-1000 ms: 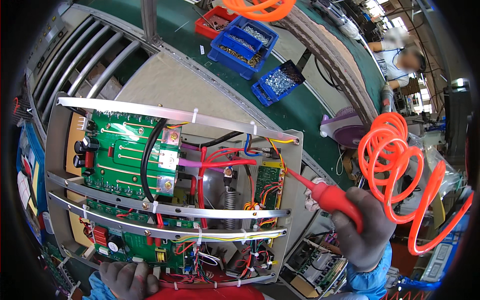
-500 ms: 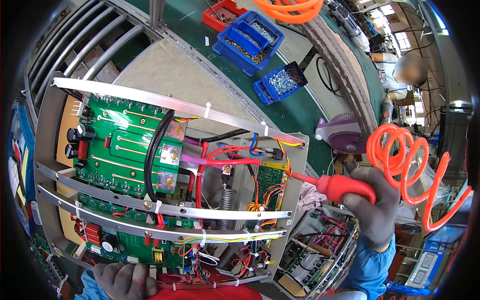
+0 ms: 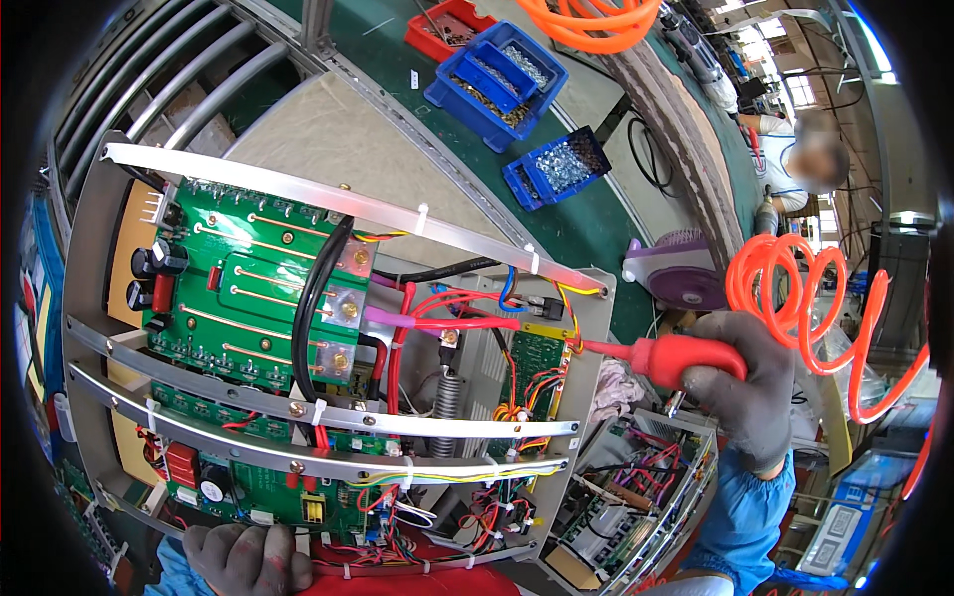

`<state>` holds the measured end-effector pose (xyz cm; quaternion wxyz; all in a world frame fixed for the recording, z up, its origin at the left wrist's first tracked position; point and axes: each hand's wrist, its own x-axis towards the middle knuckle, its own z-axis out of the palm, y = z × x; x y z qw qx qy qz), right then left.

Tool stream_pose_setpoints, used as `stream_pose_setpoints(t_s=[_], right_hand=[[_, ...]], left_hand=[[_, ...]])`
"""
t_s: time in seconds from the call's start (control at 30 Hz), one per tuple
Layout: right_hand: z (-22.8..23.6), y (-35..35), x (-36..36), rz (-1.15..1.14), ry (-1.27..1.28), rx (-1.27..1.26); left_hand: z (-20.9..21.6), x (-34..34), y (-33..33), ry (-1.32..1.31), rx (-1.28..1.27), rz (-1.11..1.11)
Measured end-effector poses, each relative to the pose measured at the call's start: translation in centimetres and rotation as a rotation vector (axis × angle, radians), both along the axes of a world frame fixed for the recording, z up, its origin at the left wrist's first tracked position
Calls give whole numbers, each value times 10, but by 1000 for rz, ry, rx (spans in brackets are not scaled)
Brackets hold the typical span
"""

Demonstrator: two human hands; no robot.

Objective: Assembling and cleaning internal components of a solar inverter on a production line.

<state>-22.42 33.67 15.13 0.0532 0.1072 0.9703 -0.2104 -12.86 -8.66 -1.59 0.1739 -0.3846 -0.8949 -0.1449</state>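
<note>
My right hand (image 3: 740,392), in a grey glove, is wrapped round a red air blow gun (image 3: 661,361). Its tapered nozzle points left at the right end of an open metal chassis (image 3: 596,328), close to a small green board (image 3: 537,363) and thin coloured wires. I cannot tell whether the tip touches anything. Curled over the chassis's near left edge are the gloved fingers of my left hand (image 3: 248,558); the thumb is partly hidden. Inside the chassis lie a large green circuit board (image 3: 258,288), thick red and black cables, and a metal spring-like coil (image 3: 447,402). Metal rails cross over it.
Beyond the chassis stand blue bins (image 3: 497,84) of small fasteners and a red bin (image 3: 447,28). An orange coiled hose (image 3: 785,288) hangs by my right hand. A second wired chassis (image 3: 626,507) sits lower right, a purple fan (image 3: 681,273) behind. Another person (image 3: 790,164) is far right.
The blow gun and both hands stay almost in place; my right hand has tilted slightly, and a silver piece under the gun now shows. The coiled hose has shifted and lifted a little.
</note>
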Motion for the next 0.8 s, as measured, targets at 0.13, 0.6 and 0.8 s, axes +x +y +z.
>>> stream_pose_setpoints(t_s=[0.13, 0.6, 0.8], right_hand=[[2, -2, -8, 14, -14, -14], [7, -6, -15, 34, -69, -40], [17, -12, 6, -35, -49, -48]], left_hand=[[-2, -1, 2, 41, 18, 8], [2, -3, 4, 31, 9, 12], [9, -9, 3, -12, 0, -12]])
